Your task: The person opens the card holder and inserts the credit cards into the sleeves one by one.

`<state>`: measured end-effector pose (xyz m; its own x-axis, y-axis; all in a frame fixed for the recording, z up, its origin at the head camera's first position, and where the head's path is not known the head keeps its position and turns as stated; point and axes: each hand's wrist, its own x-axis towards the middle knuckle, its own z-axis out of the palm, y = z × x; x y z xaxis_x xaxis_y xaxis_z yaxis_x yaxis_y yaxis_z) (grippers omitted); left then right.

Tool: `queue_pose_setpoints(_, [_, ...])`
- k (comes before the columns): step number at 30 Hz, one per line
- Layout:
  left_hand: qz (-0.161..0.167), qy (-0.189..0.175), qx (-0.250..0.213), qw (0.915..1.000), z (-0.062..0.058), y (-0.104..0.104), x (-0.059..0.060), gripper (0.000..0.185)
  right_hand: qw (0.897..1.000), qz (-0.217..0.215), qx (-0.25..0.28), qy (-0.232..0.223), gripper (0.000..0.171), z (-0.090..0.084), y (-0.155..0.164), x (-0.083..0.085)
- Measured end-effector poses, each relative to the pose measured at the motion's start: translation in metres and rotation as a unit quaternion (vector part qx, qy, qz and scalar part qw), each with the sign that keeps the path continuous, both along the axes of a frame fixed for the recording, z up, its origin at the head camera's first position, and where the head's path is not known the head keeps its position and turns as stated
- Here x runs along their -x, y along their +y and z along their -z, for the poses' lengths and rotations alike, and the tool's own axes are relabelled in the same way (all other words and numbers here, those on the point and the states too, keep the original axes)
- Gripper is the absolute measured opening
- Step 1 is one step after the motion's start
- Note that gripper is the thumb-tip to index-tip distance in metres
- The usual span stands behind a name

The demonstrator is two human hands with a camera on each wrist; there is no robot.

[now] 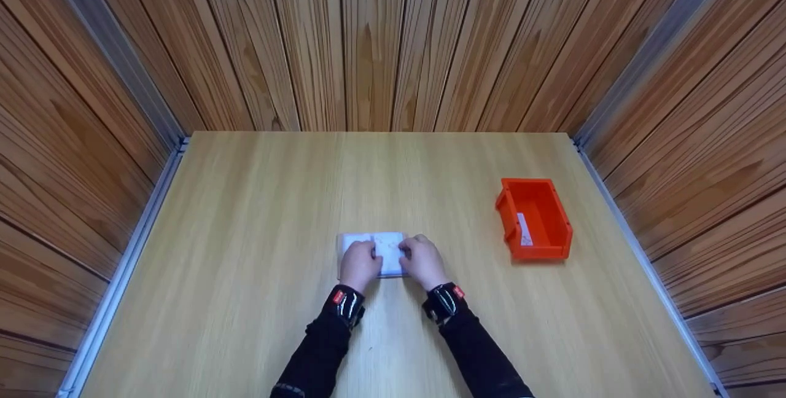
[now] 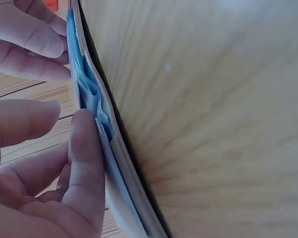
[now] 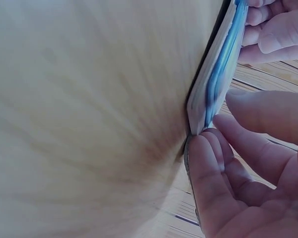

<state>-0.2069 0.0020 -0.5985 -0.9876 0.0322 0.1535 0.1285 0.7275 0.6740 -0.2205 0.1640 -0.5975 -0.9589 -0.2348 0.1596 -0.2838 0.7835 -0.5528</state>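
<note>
A flat white and pale-blue packet (image 1: 388,257) lies on the table near its middle, over a thin grey-edged layer. Along its near side, the left wrist view shows crumpled blue folds (image 2: 91,91) between white layers. My left hand (image 1: 361,263) is over its left half with bent fingers, one fingertip at the upper layer beside the folds; I cannot tell whether these fingers pinch it. At the right edge, my right hand (image 1: 424,261) holds the packet with curled fingers. In the right wrist view, fingertips (image 3: 201,148) sit right at the packet's corner.
An orange open bin (image 1: 540,252) with a white label on it stands to the right on the light wooden table (image 1: 245,214). Wood-plank walls (image 1: 368,48) rise behind and at both sides, with metal rails along the side edges.
</note>
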Motion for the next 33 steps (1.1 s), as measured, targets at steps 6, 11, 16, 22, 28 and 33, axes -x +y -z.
queue_pose_setpoints(6, [0.004,-0.015,-0.015,0.9998,-0.001,-0.001,-0.001,0.032,1.000,0.002,0.001,-0.016,0.023,0.000,0.000,0.000])
queue_pose_setpoints(11, [0.002,-0.011,-0.028,0.9995,-0.002,-0.002,-0.001,0.033,0.999,0.006,0.007,-0.030,0.024,0.001,0.000,0.000])
queue_pose_setpoints(16, [-0.031,-0.003,-0.035,0.9989,-0.005,-0.006,-0.002,0.017,1.000,0.008,0.004,-0.026,0.023,0.001,0.000,0.001])
queue_pose_setpoints(22, [-0.085,-0.033,-0.027,0.9955,-0.014,-0.016,-0.004,0.030,0.999,0.019,0.004,-0.041,0.025,-0.001,-0.001,0.001])
queue_pose_setpoints(28, [-0.108,-0.024,-0.018,0.9937,-0.015,-0.029,-0.006,0.028,0.999,0.014,0.000,-0.033,0.023,-0.003,-0.001,0.000])
queue_pose_setpoints(33, [-0.122,-0.047,-0.017,0.9913,-0.011,-0.036,-0.005,0.035,0.999,0.015,-0.003,-0.040,0.024,-0.005,-0.001,0.000])
